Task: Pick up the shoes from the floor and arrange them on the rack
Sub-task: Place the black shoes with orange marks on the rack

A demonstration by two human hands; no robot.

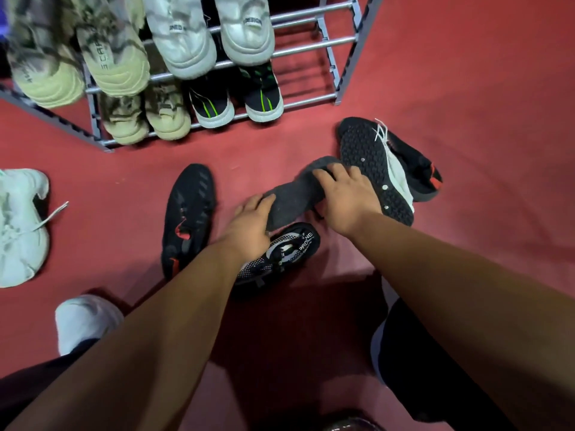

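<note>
Nearest to us, at the lower left, a white shoe on a foot (84,321) stands on the red floor (466,119), and both bare forearms reach forward over it. Beneath the wrists a black patterned shoe (286,253) lies with its opening upward and white lettering showing inside. Just above it, the left hand (249,223) and the right hand (345,197) hold a grey insole (295,194) between them. The left fingers curl over its near end, the right fingers curl over its far end, and the piece bends in an arc. Left of the hands, apart from them, a black shoe with red marks (188,213) lies on the floor. Just beside the right hand an overturned black shoe (373,169), studded sole up, leans on another black shoe (423,172). At the left edge lies a white sneaker (21,225). Farthest off stands the rack (311,100). Its lower bars carry a camouflage pair (168,119) and a black-and-green pair (211,104). Its upper bars carry a beige pair (115,57) and a white pair (183,42).
</note>
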